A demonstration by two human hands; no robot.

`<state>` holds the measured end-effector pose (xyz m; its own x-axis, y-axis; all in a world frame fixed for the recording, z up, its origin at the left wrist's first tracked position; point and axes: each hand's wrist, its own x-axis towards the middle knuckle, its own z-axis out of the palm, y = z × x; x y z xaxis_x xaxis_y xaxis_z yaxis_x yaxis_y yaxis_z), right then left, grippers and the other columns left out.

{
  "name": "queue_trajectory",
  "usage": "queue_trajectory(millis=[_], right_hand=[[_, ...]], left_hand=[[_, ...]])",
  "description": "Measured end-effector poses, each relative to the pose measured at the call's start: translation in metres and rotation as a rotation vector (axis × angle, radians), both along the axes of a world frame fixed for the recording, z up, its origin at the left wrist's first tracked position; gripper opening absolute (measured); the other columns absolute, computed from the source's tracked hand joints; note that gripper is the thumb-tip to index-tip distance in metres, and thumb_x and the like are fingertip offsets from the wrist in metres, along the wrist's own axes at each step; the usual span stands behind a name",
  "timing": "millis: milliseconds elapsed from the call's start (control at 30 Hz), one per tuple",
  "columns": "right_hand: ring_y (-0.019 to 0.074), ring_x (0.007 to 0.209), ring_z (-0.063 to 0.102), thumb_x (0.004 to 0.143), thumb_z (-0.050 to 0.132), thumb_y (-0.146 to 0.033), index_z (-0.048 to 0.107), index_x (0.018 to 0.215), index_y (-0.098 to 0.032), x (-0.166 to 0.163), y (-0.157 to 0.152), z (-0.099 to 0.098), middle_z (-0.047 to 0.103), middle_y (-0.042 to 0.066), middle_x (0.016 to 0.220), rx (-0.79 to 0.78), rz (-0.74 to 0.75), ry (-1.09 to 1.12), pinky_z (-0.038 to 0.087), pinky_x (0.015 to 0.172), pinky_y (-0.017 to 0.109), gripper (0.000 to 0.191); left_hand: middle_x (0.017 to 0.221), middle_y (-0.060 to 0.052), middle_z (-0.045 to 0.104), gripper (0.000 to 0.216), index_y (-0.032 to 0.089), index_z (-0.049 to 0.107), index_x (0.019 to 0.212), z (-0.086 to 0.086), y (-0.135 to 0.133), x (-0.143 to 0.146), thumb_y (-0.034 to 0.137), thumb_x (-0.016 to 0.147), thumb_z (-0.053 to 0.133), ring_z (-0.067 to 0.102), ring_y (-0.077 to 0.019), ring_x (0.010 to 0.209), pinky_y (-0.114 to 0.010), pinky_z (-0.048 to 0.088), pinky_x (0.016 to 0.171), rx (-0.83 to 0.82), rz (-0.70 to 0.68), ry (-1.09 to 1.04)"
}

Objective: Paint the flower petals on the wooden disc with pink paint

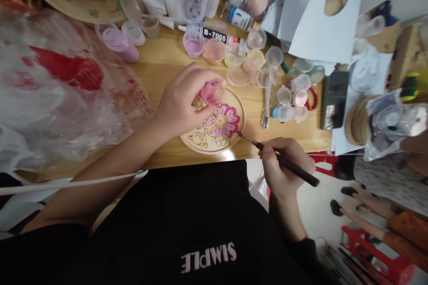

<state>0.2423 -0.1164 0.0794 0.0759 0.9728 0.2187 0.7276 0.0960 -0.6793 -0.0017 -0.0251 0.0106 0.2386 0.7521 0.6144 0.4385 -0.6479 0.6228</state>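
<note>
A round wooden disc point(234, 140) with gold outlines and a pink-filled flower lies near the table's front edge. My left hand point(180, 100) is closed around a small clear cup of pink paint point(213, 92), held just above the disc's upper left. My right hand point(284, 164) grips a dark thin brush point(284, 162) like a pen; its tip rests at the disc's right rim, beside the flower.
Several small paint cups point(214, 50) and lids crowd the table behind the disc, with a B-7000 glue tube point(216, 34), bottles and white paper point(317, 22). A crumpled plastic bag point(56, 93) fills the left. A dark phone point(334, 98) lies right. Red stools stand on the floor.
</note>
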Motion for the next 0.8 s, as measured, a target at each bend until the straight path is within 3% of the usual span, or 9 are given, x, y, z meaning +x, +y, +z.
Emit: queue_trajectory(millis=[567,800], right_hand=[[0.0151,0.047,0.067,0.084,0.069,-0.025,0.068,0.073,-0.024,-0.0018,-0.0022,-0.0011,0.072,-0.005,0.058,-0.04,0.02,0.041,0.05,0.045,0.025,0.012],[0.0149,0.047,0.066,0.084,0.069,-0.025,0.069,0.073,-0.023,0.0,-0.0031,-0.0016,0.07,-0.005,0.057,-0.041,0.005,0.03,0.049,0.046,0.025,0.011]], left_hand=[[0.11,-0.003,0.072,0.034,0.024,0.061,0.123,-0.0042,0.0027,0.0004,0.018,0.091,0.072,0.072,-0.0198,0.103,-0.035,0.064,0.086,0.06,0.006,0.012],[0.112,-0.003,0.072,0.028,0.025,0.061,0.123,-0.0012,-0.0014,0.0017,0.023,0.096,0.069,0.072,-0.0201,0.106,-0.039,0.064,0.089,-0.009,0.022,0.013]])
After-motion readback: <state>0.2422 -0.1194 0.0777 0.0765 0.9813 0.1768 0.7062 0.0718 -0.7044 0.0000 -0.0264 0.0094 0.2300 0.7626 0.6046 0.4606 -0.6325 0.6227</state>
